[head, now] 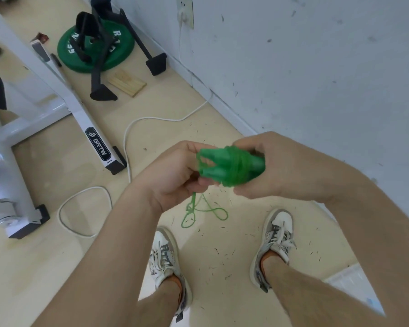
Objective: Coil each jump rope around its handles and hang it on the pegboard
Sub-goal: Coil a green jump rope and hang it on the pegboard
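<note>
1. Right hand [269, 166]: the fingers are wrapped tight round the butt ends of the two green handles [213, 162]. They clamp the handles side by side so the pair serves as one spool. The pair lies roughly level in the air, above the floor [57, 267] and ahead of the shoes [163, 258].
2. Coil [238, 165]: several turns of green rope are bunched about the middle of the handles, touching the right hand's fingers. That grip probably also pins the turns against slipping.
3. Left hand [172, 175]: the fingers are curled in and pinch the rope near the handle tips. The hand is judged to be feeding and tensioning the next turn. The exact pinch point is hidden behind the fingers.
4. Tail [204, 212]: the unwound rope drops from the left hand and lies in loose loops on the floor, just ahead of the shoes. This slack lets the left hand circle freely. A tangle where the loops cross could snag a coming turn.
5. Stage: coiling is judged partly done, and the tail is not yet wound on. Hanging comes after that. No pegboard is in view.
6. Surroundings: a wall [316, 67] stands to the right and carries a socket [184, 10]. A white cable [125, 147] trails from the socket across the floor, apart from the tail. A green plate [124, 51] and a white frame [77, 109] lie farther off and play no part in this step.
</note>
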`<state>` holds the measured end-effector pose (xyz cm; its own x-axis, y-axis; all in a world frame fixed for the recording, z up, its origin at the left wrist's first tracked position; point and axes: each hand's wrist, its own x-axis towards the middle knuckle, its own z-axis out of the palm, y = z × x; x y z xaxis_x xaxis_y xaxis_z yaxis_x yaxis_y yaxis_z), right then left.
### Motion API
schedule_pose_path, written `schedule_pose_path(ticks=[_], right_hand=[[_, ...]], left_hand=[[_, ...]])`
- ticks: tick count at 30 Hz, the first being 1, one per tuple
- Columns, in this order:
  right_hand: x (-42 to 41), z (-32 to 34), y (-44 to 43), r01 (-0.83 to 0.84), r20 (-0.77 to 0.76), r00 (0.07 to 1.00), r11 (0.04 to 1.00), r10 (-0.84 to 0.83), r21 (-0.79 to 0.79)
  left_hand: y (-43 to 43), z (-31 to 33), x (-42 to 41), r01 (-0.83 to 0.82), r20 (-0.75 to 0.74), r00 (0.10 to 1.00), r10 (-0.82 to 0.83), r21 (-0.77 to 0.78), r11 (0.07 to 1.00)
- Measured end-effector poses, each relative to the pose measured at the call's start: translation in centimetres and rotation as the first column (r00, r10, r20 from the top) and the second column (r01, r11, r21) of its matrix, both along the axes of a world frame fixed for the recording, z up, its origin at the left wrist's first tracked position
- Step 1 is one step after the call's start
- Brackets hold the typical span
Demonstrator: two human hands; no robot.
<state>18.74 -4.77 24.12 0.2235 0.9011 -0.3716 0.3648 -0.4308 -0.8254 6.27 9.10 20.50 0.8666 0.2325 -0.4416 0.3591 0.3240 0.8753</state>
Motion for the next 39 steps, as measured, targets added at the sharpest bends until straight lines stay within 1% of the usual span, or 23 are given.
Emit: schedule_pose_path(ticks=[2, 4, 6, 10, 12, 15, 18, 19, 20, 21, 22, 23, 24, 25, 26, 28, 30, 33, 34, 35, 36, 38, 39], right_hand=[[0.3, -0.4, 0.0, 0.09, -0.058, 0.994, 0.995, -0.088, 0.044], [0.4, -0.9, 0.2, 0.183, -0.088, 0.98, 0.982, -0.179, 0.049], [0.4, -1.2, 0.4, 0.278, -0.156, 0.95, 0.96, -0.27, 0.033], [0.6, -1.9, 0.8, 0.401, -0.391, 0.838, 0.915, -0.381, -0.033], [0.8, -2.0, 0.9, 0.429, -0.495, 0.762, 0.898, -0.418, -0.098], [1.1, -2.0, 0.9, 0.463, -0.618, 0.639, 0.871, -0.457, -0.165], [1.1, -2.3, 0.9, 0.517, -0.671, 0.546, 0.832, -0.502, -0.202], [1.2, -2.5, 1.0, 0.539, -0.653, 0.543, 0.815, -0.528, -0.211], [1.2, -2.7, 1.0, 0.564, -0.582, 0.586, 0.8, -0.564, -0.207], [1.2, -2.9, 1.0, 0.581, -0.422, 0.681, 0.792, -0.598, -0.186], [1.3, -3.2, 0.9, 0.578, -0.159, 0.786, 0.801, -0.598, -0.156], [1.4, -3.7, 0.8, 0.547, 0.143, 0.836, 0.826, -0.53, -0.135], [1.4, -4.2, 0.7, 0.491, 0.386, 0.826, 0.861, -0.41, -0.137], [1.3, -4.6, 0.6, 0.434, 0.522, 0.799, 0.887, -0.298, -0.159], [1.1, -4.9, 0.6, 0.384, 0.568, 0.793, 0.905, -0.221, -0.184], [0.7, -5.2, 0.7, 0.288, 0.569, 0.816, 0.925, -0.101, -0.249], [0.5, -5.1, 0.8, 0.194, 0.551, 0.835, 0.929, 0.012, -0.314], [0.0, -4.7, 1.2, 0.077, 0.536, 0.831, 0.925, 0.146, -0.371], [-0.3, -4.7, 1.3, 0.04, 0.524, 0.831, 0.919, 0.187, -0.392], [-0.5, -4.6, 1.4, 0.003, 0.509, 0.832, 0.915, 0.222, -0.403], [-0.7, -4.5, 1.4, -0.03, 0.486, 0.84, 0.914, 0.243, -0.404], [-0.5, -3.7, 1.1, -0.075, 0.406, 0.884, 0.927, 0.232, -0.368], [-0.2, -3.2, 0.9, -0.089, 0.334, 0.92, 0.938, 0.206, -0.334]], left_hand=[[-0.4, 0.2, 0.4, -0.055, 0.019, 0.998, 0.056, -0.039, 0.998], [-0.7, 0.1, 0.9, -0.117, 0.009, 0.993, 0.117, -0.016, 0.993], [-1.2, -0.1, 1.4, -0.185, 0.011, 0.983, 0.185, -0.003, 0.983], [-2.3, -0.2, 2.2, -0.289, 0.085, 0.956, 0.282, 0.077, 0.954], [-2.6, -0.3, 2.3, -0.317, 0.077, 0.948, 0.31, 0.116, 0.941], [-2.8, -0.4, 2.4, -0.254, 0.045, 0.967, 0.253, 0.32, 0.913], [-2.9, -0.4, 2.4, -0.178, 0.03, 0.981, 0.191, 0.522, 0.834], [-2.9, -0.3, 2.3, -0.134, 0.018, 0.988, 0.156, 0.612, 0.779], [-3.0, -0.3, 2.1, -0.071, -0.007, 0.994, 0.108, 0.715, 0.696], [-3.1, -0.2, 1.8, 0.005, -0.047, 0.997, 0.057, 0.81, 0.587], [-3.2, -0.1, 1.6, 0.069, -0.087, 0.996, 0.014, 0.873, 0.482], [-3.4, 0.0, 1.4, 0.109, -0.114, 0.993, -0.011, 0.904, 0.414], [-3.6, 0.0, 1.3, 0.124, -0.127, 0.992, -0.019, 0.911, 0.394], [-3.7, 0.0, 1.2, 0.118, -0.123, 0.992, -0.013, 0.907, 0.404], [-3.8, 0.0, 1.3, 0.098, -0.107, 0.994, -0.002, 0.9, 0.424], [-3.7, -0.1, 1.5, 0.063, -0.075, 0.997, 0.011, 0.894, 0.444], [-3.3, -0.5, 1.6, 0.019, -0.023, 1.0, 0.005, 0.916, 0.401], [-2.6, -0.7, 1.4, -0.044, 0.054, 0.998, -0.025, 0.953, 0.299], [-2.4, -0.7, 1.3, -0.036, 0.052, 0.997, -0.049, 0.959, 0.281], [-2.4, -0.8, 1.1, -0.014, 0.037, 0.997, -0.073, 0.957, 0.288], [-2.3, -0.8, 1.0, 0.022, 0.006, 0.997, -0.083, 0.944, 0.33], [-1.9, -0.8, 0.8, 0.086, -0.064, 0.996, -0.061, 0.868, 0.488], [-1.7, -0.8, 0.8, 0.093, -0.084, 0.996, -0.042, 0.824, 0.559]])
